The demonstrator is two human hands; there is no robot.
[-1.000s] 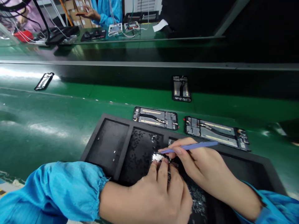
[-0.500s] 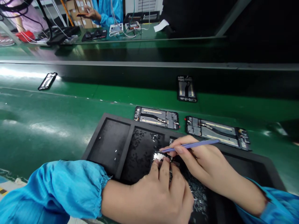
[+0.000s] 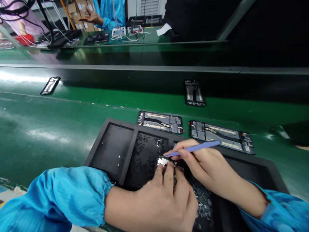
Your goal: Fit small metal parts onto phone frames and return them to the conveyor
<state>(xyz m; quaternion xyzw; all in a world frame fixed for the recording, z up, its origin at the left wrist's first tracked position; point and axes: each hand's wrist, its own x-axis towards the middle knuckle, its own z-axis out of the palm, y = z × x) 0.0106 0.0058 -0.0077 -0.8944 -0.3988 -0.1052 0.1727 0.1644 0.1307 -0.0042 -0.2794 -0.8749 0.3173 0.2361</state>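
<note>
An opened phone (image 3: 163, 160) lies over the black compartment tray (image 3: 98, 138), mostly hidden under my left hand (image 3: 166, 196). The fingers of that hand are bent over its top, gripping it. Purple tweezers (image 3: 202, 146) are pinched in my right hand (image 3: 205, 161). Their tip meets the top edge of the phone, close to my left fingertips; what lies between the points is too small to tell. Small dark pieces are scattered in the tray's compartment left of the phone, and a heap of small shiny pieces (image 3: 204, 199) lies to its right.
Just behind the tray lie two opened phones, one on the left (image 3: 160, 122) and another on the right (image 3: 221, 136). Farther back, on the green lane, are a phone (image 3: 194, 93) and a second one (image 3: 50, 85) at far left. Across the bench, a person's hand (image 3: 93, 16) holds something flat.
The view has shifted slightly. Both hands keep nearly the same pose at the phone, and the tweezers' rear end has tilted up a little.
</note>
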